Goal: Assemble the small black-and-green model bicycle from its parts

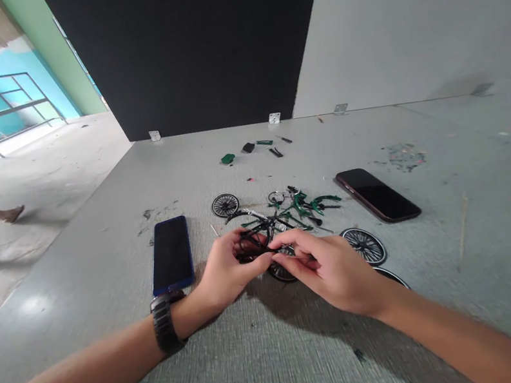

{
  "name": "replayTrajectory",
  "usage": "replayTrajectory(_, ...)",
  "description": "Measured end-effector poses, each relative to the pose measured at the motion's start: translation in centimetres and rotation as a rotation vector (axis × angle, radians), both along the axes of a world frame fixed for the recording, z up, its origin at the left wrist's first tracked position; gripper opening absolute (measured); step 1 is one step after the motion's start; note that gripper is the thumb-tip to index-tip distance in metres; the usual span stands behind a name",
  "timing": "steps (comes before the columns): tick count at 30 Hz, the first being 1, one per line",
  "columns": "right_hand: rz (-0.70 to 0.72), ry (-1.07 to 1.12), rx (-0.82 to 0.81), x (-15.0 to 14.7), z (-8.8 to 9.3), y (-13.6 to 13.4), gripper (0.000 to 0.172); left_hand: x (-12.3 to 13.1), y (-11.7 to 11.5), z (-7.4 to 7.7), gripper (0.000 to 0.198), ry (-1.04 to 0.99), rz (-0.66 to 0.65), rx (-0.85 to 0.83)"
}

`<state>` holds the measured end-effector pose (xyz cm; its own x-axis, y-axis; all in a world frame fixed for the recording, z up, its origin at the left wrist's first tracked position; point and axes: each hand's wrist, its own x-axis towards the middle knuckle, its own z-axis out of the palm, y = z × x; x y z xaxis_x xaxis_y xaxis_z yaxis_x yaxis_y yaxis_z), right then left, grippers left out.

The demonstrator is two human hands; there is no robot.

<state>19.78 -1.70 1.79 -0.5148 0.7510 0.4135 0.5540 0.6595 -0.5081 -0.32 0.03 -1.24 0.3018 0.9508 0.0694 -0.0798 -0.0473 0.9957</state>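
Apparently, black bicycle model (256,241) is clasped by left hand (229,266); its near edge is pinched by right hand (331,264), just right of left thumb.

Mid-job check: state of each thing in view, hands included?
Left hand: gripping black bicycle parts
Right hand: pinching at those parts
Blue phone: screen dark
Brown phone: screen dark
Green parts: loose, scattered
Far wheel: lying loose
Right wheel: lying loose
Watch: worn, left wrist
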Motion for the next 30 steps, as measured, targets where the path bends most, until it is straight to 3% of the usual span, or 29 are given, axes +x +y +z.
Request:
replayTrajectory(4, 0.052, -0.079, 0.158, 0.19, 0.00, -0.05, 0.018, 0.02, 0.00, 0.14, 0.029, 0.038, -0.002, 0.017)
replayTrajectory(8, 0.056, -0.132, 0.255, 0.28, -0.18, -0.09, 0.026, 0.08, 0.07, 0.26, 0.026, 0.048, 0.003, 0.033)
replayTrajectory(12, -0.015, -0.147, 0.251, 0.31, -0.28, 0.06, 0.022, 0.09, 0.03, 0.21, 0.027, 0.036, -0.009, 0.030)
replayTrajectory(24, -0.050, -0.149, 0.118, 0.52, -0.07, 0.23, 0.016, 0.08, -0.29, 0.37, 0.029, 0.039, -0.025, 0.011)
replayTrajectory(30, 0.047, -0.139, 0.246, 0.11, 0.50, -0.36, 0.017, 0.01, -0.15, 0.36, 0.027, 0.060, -0.050, 0.038)
